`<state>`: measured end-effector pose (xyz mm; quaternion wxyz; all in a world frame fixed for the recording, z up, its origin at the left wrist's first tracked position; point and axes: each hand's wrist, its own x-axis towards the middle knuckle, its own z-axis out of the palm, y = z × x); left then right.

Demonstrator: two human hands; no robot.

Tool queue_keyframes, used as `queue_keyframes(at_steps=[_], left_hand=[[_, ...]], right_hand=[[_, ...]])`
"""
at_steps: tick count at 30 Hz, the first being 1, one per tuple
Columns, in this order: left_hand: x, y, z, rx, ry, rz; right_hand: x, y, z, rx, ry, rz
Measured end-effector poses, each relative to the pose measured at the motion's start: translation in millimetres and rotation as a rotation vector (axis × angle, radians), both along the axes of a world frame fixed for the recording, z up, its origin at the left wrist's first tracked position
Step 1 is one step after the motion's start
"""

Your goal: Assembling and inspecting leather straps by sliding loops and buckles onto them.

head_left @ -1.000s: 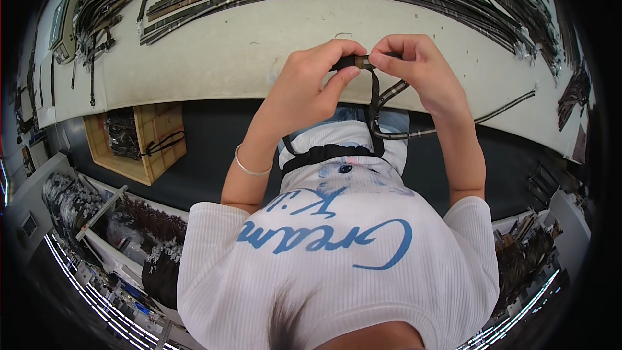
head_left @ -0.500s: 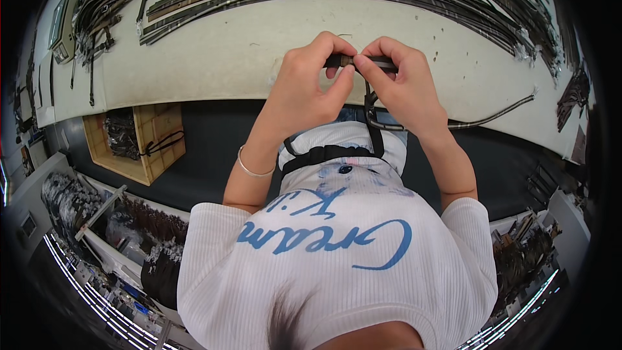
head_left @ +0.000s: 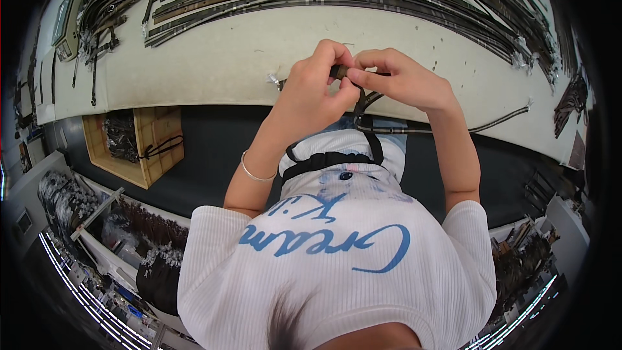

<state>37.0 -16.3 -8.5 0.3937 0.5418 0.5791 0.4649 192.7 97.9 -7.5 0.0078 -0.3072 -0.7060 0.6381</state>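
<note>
A narrow dark strap (head_left: 499, 121) with light stripes hangs from my hands in a loop over the table's near edge, and one end lies out to the right. My left hand (head_left: 311, 84) is closed round it, thumb and forefinger pinching near a short brown band (head_left: 339, 72) on the strap. My right hand (head_left: 405, 81) pinches the strap just right of that band, its thumb close to my left fingertips. A whitish wrapped tip (head_left: 273, 79) sticks out left of my left hand. My fingers hide much of the strap between them.
Several long dark straps (head_left: 259, 3) lie along the far side of the pale table (head_left: 207, 65). A bundle of straps (head_left: 113, 0) and a boxy device (head_left: 67, 26) are at the far left. Below the table edge stands a wooden crate (head_left: 159, 146) with dark items inside.
My right hand has turned flatter, its wrist shifting right. A wrapped tip now shows left of my left hand. The hanging loop and the right-hand end of the strap have shifted slightly.
</note>
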Motion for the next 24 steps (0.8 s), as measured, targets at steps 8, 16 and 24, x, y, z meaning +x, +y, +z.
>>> queue_keyframes(at_steps=[8,16,24], left_hand=[[-1.6,-1.2,-4.0,0.051,0.002,0.062],[-27.9,0.0,0.8,0.035,0.218,-0.039],[-34.1,-0.3,-3.1,-0.056,-0.034,-0.090]], right_hand=[[-10.4,-9.1,6.7,-0.217,0.108,-0.081],[-7.0,-7.8,13.8,-0.063,-0.043,-0.086],[-5.4,-10.8,13.9,-0.056,-0.038,-0.080]])
